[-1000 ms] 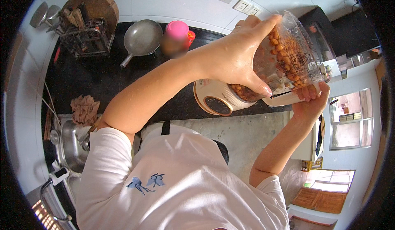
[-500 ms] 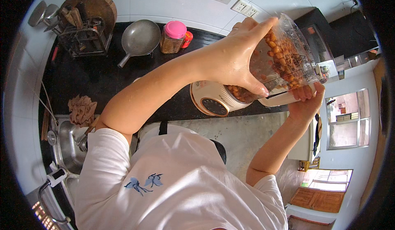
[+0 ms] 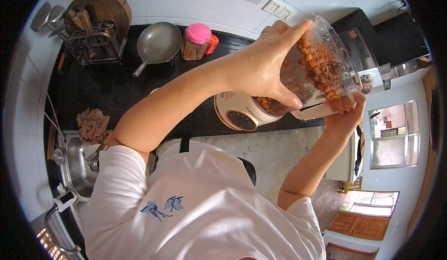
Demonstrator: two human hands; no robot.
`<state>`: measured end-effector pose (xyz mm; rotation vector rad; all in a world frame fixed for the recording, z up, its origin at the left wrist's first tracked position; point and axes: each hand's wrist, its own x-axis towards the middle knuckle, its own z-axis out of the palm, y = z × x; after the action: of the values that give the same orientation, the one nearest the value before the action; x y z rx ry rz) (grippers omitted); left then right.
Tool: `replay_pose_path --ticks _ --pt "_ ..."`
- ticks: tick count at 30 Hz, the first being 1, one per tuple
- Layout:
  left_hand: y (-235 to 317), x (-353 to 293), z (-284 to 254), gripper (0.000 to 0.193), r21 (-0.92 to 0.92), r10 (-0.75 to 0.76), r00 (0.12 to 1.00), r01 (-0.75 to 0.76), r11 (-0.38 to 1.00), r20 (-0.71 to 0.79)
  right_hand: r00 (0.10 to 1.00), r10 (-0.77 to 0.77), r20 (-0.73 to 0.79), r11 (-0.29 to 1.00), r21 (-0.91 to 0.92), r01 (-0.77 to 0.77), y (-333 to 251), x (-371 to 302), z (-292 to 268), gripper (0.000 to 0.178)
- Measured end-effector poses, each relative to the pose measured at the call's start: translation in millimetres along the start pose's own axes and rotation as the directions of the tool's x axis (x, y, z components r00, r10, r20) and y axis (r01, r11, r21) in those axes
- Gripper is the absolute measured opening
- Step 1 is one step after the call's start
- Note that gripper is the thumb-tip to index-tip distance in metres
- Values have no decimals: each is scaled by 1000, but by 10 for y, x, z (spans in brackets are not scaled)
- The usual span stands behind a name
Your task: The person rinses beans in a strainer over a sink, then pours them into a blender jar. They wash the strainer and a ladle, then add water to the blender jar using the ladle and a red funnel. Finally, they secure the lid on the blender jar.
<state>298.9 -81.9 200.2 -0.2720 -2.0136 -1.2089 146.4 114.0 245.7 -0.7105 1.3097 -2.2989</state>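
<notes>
A clear blender jug (image 3: 342, 74) with wet, brown, bean-like pieces (image 3: 321, 62) inside is tilted over toward the right. At its left end is the cream blender base (image 3: 240, 103), with a round dark control panel (image 3: 241, 120). My left hand (image 3: 267, 67) reaches across and grips the jug, thumb on the near side and fingers on the far side. Below the jug's right end, my right hand (image 3: 347, 109) has its fingers curled around the end of the cream handle (image 3: 309, 114). Both hands look wet. The jug's mouth is hard to make out.
On the black counter (image 3: 111, 85) stand a grey pan (image 3: 159, 43), a pink-lidded jar (image 3: 194, 46), a small red container (image 3: 212, 44), a knife rack (image 3: 95, 41) and crumpled brown paper (image 3: 93, 124). A steel sink (image 3: 77, 167) lies left. Wall sockets (image 3: 277, 10) are behind the counter.
The blender has shifted very slightly left, and the brown pieces have moved a little inside the jug. Both hands keep their grip.
</notes>
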Motion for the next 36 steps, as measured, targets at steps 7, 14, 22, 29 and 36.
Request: replay_pose_path --ticks 7,14,22,29,36 --pt "-98 -32 -47 120 11 5 1000 -5 1000 3 998 66 5 996 61 -66 95 37 35 27" --pt "-242 -83 -95 119 45 -53 998 53 998 13 990 138 -15 989 51 -137 312 203 -41 31" --pt "-586 -209 -118 120 12 -168 986 168 986 19 967 225 -123 974 58 -219 760 316 -3 43" --pt "-853 -441 18 127 11 -313 950 313 950 6 940 164 -298 984 -13 -176 1340 261 -112 47" --pt "-1192 -697 223 133 4 -404 915 404 915 -20 965 261 14 958 121 -260 1827 168 -600 39"
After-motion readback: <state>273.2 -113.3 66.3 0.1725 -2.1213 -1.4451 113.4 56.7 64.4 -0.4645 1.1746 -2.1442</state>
